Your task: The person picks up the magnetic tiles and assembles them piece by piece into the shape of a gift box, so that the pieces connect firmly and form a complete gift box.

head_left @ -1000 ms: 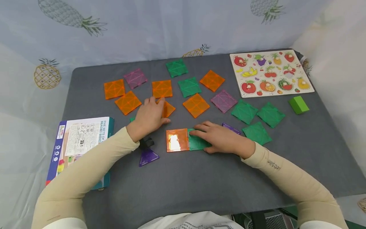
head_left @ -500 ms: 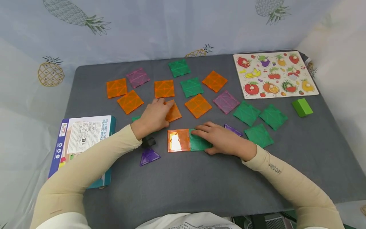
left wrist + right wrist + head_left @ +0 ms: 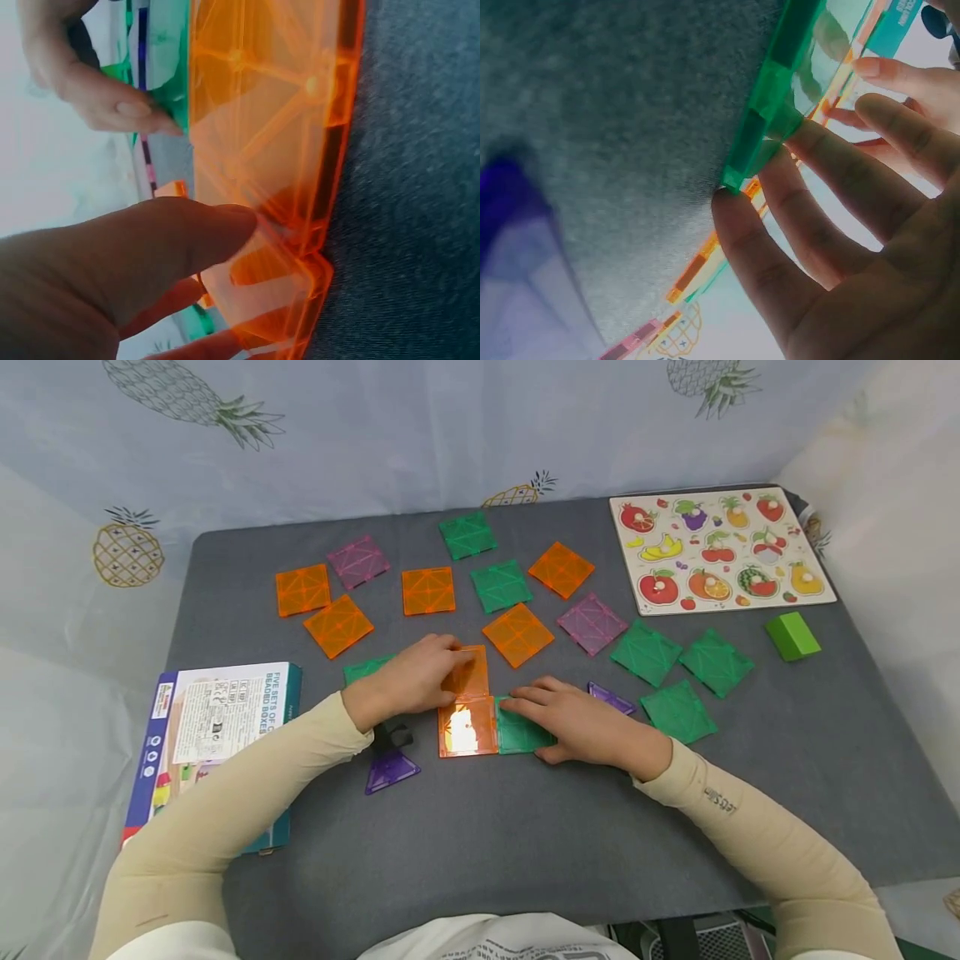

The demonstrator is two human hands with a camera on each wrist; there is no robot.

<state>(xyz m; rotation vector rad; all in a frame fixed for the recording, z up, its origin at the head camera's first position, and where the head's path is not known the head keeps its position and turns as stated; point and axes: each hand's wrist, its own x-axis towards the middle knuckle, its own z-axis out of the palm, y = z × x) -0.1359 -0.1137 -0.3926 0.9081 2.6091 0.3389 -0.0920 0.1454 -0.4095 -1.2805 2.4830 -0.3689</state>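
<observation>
Head view: left fingers [image 3: 444, 642] on orange tile [image 3: 476, 678]

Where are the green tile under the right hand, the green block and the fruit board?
Green tile [image 3: 516, 735], head view: uncovered lower-left part.
Green block [image 3: 793, 637], head view: visible middle.
Fruit board [image 3: 691, 547], head view: bare surface.

Shiny see-through plastic orange tiles [image 3: 459, 728] with a bright glare on one, smooth see-through plastic green tile [image 3: 519, 735], glossy plastic purple triangle [image 3: 392, 770], rough-looking grey cloth on the desk [image 3: 480, 843], smooth wood-like fruit board [image 3: 684, 577], soft cloth sleeves [image 3: 247, 810], smooth card box [image 3: 225, 727]
</observation>
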